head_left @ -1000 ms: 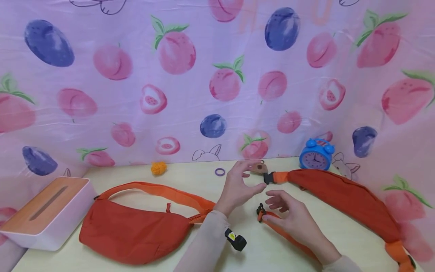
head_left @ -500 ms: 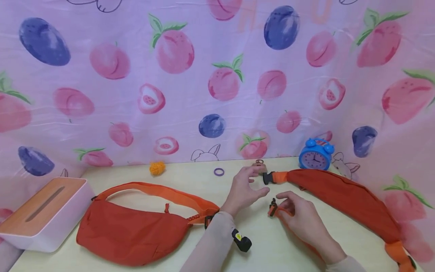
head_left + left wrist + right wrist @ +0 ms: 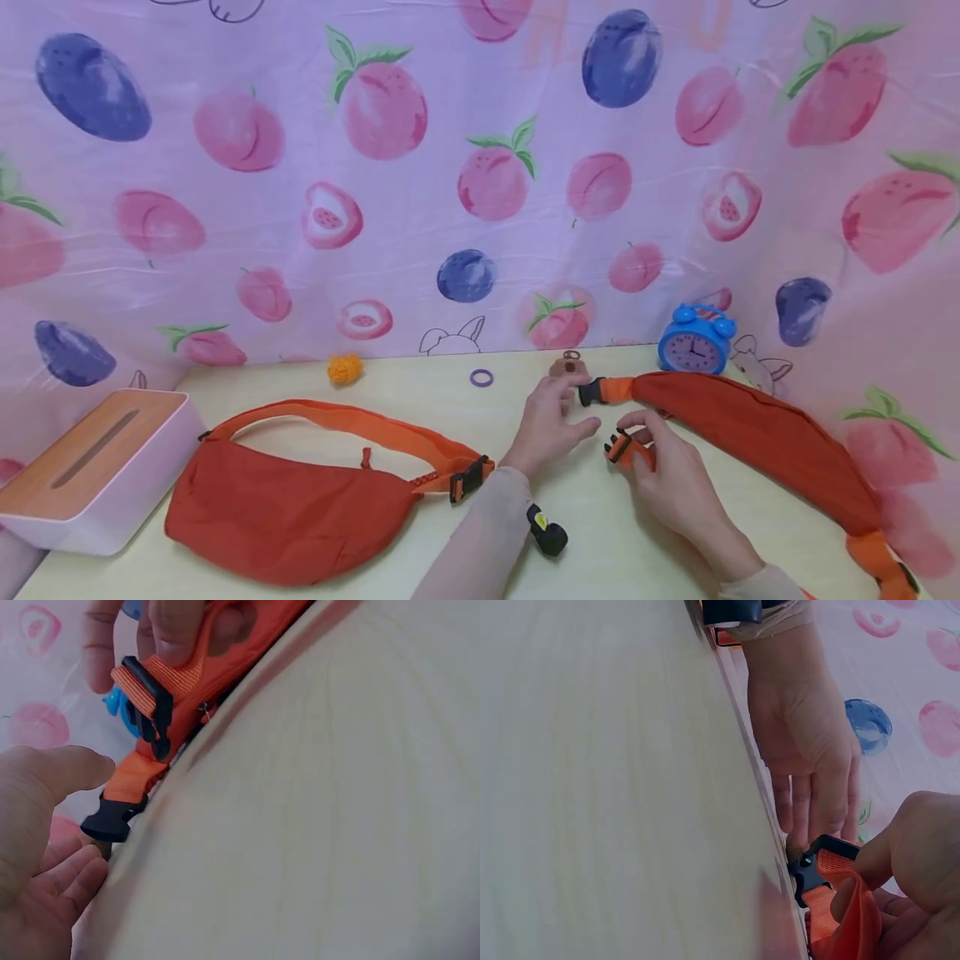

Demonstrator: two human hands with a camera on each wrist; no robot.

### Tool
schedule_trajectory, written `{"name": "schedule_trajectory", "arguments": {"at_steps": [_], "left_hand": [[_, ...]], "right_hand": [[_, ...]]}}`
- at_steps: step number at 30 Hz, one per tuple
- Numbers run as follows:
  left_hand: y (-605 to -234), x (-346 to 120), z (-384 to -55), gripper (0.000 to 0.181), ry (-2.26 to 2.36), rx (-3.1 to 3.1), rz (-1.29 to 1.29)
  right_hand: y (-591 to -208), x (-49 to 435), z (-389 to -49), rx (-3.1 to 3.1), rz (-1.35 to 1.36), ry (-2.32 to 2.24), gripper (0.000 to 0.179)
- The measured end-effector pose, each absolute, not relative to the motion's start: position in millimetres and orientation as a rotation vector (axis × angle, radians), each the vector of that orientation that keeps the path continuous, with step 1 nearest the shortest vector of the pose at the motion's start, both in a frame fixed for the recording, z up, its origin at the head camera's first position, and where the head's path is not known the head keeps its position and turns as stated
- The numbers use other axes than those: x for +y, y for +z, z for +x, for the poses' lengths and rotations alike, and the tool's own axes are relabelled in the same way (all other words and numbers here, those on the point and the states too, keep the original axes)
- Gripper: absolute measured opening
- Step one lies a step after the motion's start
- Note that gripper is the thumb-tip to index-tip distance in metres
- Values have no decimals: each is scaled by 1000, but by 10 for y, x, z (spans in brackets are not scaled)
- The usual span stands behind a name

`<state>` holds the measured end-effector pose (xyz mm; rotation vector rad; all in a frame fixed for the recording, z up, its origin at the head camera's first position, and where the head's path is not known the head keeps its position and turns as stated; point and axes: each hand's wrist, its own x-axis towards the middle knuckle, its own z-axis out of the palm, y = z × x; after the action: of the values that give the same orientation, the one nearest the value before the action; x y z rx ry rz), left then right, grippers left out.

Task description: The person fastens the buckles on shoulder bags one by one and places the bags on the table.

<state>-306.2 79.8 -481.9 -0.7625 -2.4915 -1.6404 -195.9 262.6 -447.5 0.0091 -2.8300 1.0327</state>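
- Right hand [image 3: 675, 479]: grip narrow, thumb and fingers pinching an orange strap [image 3: 180, 675].
- Black buckle end [image 3: 161, 711] on that strap sits clear of the fingertips, prongs toward about 10 o'clock in head view.
- Left hand [image 3: 547, 421], at 10 o'clock from the right: grip wide, thumb apart from fingers, nothing held.
- Black buckle socket [image 3: 592, 392] at 2 o'clock from the left hand, close to its fingertips; contact cannot be told. The two buckle parts are apart.
- Socket joins the right-hand red bag [image 3: 765, 450], which lies slantwise on the tabletop [image 3: 592, 558], running toward 4 o'clock.
- Blue alarm clock [image 3: 693, 350]: 12 o'clock from the right hand, behind that bag.
- From the left hand: brown tag [image 3: 567, 368], 1 o'clock; purple ring [image 3: 472, 379], 10 o'clock; second red bag [image 3: 292, 508], between 8 and 9; tissue box [image 3: 142, 492], 9 o'clock, farthest.
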Motion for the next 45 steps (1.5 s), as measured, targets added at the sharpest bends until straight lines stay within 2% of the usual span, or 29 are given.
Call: {"name": "schedule_trajectory", "arguments": {"at_steps": [10, 20, 27, 33, 45], "left_hand": [[-4900, 864, -3151, 64, -1664, -2518, -724], [-4921, 847, -3192, 71, -1519, -2590, -764], [-4928, 887, -3196, 69, -1455, -2585, -833], [-4948, 920, -3182, 58, -1331, -2611, -896], [-4928, 920, -3175, 38, -1451, -2355, -693]], "right_hand": [[-4482, 2634, -1938, -2820, -42, 1063, 36], [-4516, 2587, -1950, -2781, -6, 1021, 47], [-4517, 2607, -1946, -2763, -11, 989, 52], [-4541, 2619, -1943, -2769, -24, 982, 54], [-4542, 2635, -1950, -2747, -3, 960, 52]]}}
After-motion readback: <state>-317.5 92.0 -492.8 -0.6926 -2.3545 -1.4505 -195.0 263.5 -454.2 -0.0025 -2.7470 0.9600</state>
